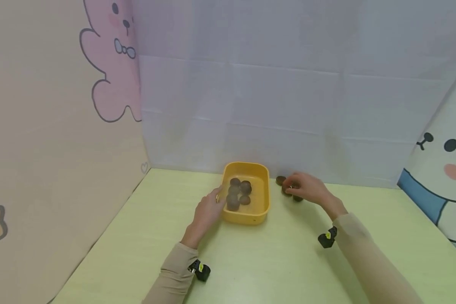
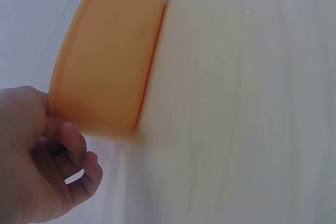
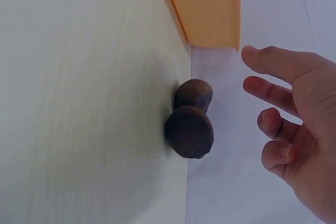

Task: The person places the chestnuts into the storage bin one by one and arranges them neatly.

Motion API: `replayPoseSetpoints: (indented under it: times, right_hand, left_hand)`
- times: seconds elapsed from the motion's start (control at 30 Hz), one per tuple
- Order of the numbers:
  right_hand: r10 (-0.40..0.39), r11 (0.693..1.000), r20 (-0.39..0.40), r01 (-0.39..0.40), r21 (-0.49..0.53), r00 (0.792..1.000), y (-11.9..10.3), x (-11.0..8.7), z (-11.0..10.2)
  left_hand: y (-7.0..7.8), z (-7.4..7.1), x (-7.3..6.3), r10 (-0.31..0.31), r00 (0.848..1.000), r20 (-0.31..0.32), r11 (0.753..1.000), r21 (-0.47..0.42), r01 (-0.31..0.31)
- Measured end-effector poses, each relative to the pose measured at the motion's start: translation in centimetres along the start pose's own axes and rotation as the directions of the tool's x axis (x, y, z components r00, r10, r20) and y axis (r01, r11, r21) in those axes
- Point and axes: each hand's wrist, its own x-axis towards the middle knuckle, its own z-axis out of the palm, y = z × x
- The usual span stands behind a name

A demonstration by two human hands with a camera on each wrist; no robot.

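Observation:
A yellow plastic bin [image 1: 244, 218] sits near the back wall, with several dark brown, mushroom-like pieces [image 1: 245, 187] in it. My left hand [image 1: 208, 207] grips the bin's left rim; in the left wrist view, the fingers [image 2: 73, 142] are curled at the bin's end. To the bin's right, more brown pieces [image 1: 280, 180] lie on the table, partly hidden by my right hand [image 1: 308, 188]. In the right wrist view two of these round mushroom-like pieces [image 3: 190, 132] touch each other. The right hand is over them, its fingers loosely bent and apart, holding nothing.
The pale yellow-green table [image 1: 258, 261] meets a white cloth wall [image 1: 251, 105] just behind the bin. Cloth with cartoon figures [image 1: 112, 63] hangs at the left and right sides. A small black device [image 1: 327, 238] is strapped at each wrist.

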Motion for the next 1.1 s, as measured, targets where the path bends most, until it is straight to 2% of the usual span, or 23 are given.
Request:
replayPoseSetpoints:
  times: [0.23,0.4,0.63,1.1]
  right_hand:
    - [0.042,0.999,-0.032,-0.041,0.01,0.999,1.6,-1.3,0.7]
    - [0.095,0.995,-0.026,-0.095,0.015,0.995,2.6,-1.9,1.0]
    - [0.123,0.992,0.001,-0.123,0.042,0.992,3.6,-2.6,1.4]
    - [0.162,0.985,0.023,-0.163,0.058,0.986,4.6,-2.6,2.3]
  left_hand:
    - [-0.1,-0.2,-0.1,-0.005,1.0,0.003,1.0,-0.012,0.005]
    - [-0.1,-0.2,0.0,-0.006,1.0,0.002,1.0,-0.011,0.006]
    - [0.0,0.0,0.2,-0.002,1.0,-0.002,1.0,0.002,0.002]
    - [0.0,0.1,0.2,-0.01,1.0,0.002,1.0,0.005,0.01]
